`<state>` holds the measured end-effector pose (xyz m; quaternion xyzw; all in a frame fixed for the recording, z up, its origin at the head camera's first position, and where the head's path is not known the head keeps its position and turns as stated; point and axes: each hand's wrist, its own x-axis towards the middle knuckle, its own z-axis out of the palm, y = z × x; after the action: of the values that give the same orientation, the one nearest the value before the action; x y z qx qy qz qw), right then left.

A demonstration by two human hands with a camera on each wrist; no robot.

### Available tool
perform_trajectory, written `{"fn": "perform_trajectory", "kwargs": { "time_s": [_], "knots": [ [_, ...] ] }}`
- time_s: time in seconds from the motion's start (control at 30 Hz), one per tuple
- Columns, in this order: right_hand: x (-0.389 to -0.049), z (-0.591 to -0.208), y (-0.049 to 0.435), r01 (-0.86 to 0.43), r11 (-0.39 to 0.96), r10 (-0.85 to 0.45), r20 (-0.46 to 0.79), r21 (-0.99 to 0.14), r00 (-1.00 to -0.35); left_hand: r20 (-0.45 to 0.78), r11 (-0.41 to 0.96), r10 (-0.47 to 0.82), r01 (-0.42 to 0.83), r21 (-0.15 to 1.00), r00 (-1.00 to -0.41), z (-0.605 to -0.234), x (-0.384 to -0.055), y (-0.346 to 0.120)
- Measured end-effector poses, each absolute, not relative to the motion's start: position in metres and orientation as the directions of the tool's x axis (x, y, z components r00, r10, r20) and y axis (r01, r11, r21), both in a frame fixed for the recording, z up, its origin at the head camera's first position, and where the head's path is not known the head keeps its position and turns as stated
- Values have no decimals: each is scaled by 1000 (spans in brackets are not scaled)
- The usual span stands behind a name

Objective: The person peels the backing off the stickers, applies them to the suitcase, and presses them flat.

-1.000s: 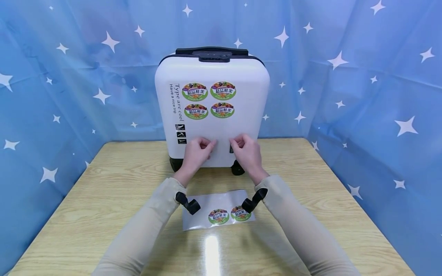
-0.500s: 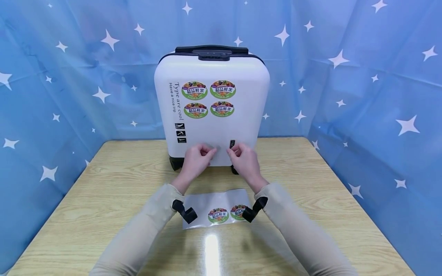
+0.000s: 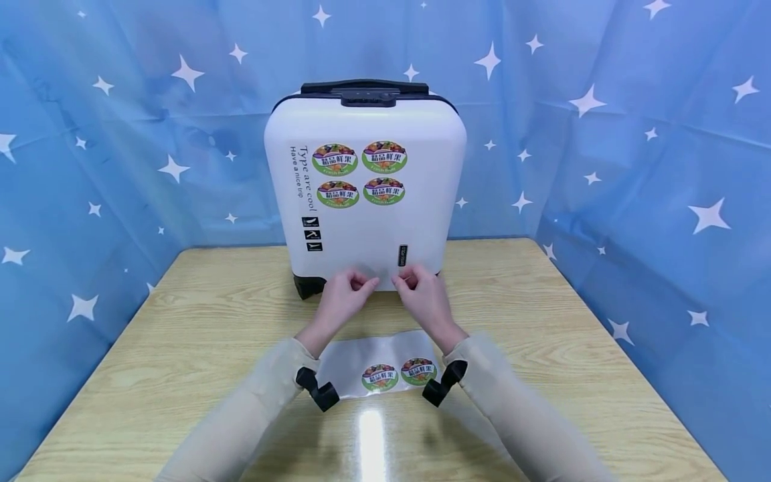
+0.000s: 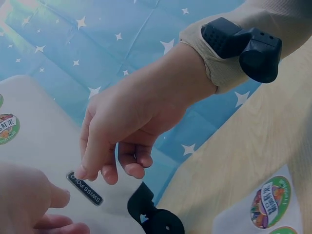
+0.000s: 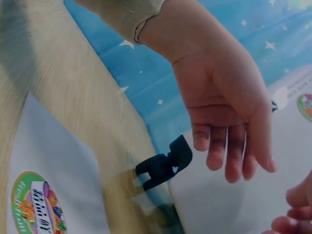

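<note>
My left hand (image 3: 340, 300) and my right hand (image 3: 425, 300) are in front of the lower part of a white suitcase (image 3: 361, 241). Their fingers are loosely bent, with a gap between the two hands. In the right wrist view, no object shows in the left hand (image 5: 222, 92). The right hand (image 4: 129, 114) likewise has nothing in its fingers in the left wrist view. Several oval fruit stickers (image 3: 384, 191) are on the suitcase's upper face. Below the hands, a sticker sheet (image 3: 355, 355) lies on the table, bearing two oval stickers (image 3: 380, 377).
The suitcase stands upright at the back of the wooden table (image 3: 150, 348), its black handle (image 3: 364, 87) on top. A small black label (image 3: 403, 255) is low on its face. Blue star-patterned curtains (image 3: 120, 154) enclose the back and sides.
Both hands have moved down across the suitcase's lower face and slightly back, uncovering the small black label. The stickers on the suitcase and on the sheet stay as they were.
</note>
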<state>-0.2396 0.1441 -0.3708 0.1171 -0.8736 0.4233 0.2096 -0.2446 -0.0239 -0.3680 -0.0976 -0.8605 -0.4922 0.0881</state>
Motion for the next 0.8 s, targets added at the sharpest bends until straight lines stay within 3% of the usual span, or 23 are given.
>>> {"fn": "perform_trajectory", "kwargs": {
  "time_s": [0.27, 0.8],
  "knots": [
    [-233, -383, 145, -366, 638, -38, 446, -678, -894, 130, 471, 113, 168, 866, -985, -381, -239, -30],
    [-218, -398, 147, -305, 708, -104, 333, -637, -937, -6, 503, 233, 115, 857, -972, -391, -214, -34]
  ]
}}
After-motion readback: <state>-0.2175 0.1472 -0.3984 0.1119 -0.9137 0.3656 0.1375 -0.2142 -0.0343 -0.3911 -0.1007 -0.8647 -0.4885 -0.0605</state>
